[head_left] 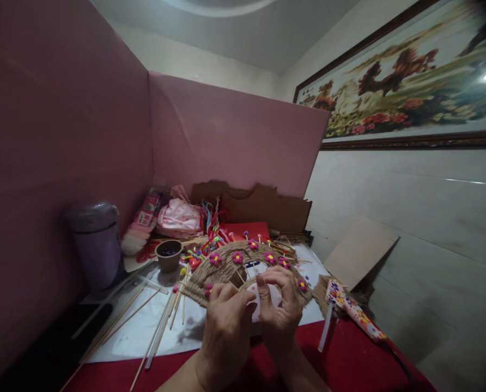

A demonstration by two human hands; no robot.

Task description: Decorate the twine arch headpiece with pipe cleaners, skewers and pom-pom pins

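A fan-shaped craft piece (226, 251) wrapped in brown twine stands at the middle of the table, dotted with several magenta flowers with yellow centres. My left hand (226, 321) is closed in front of its inner edge, fingers curled and thumb pointing right. Opposite it, my right hand (279, 299) pinches with thumb and forefinger near the same inner edge. Both hands' fingertips nearly meet. Whatever lies between them is too small or hidden to make out. A pale card with red spots shows partly behind my fingers.
Wooden sticks (132, 316) and clear glue sticks lie on white paper at left, near a small dark bowl (169, 256). A purple tumbler (96, 247) stands far left. At right lies a flower-patterned glue gun (355, 310). Cardboard (267, 209) leans behind coloured pipe cleaners.
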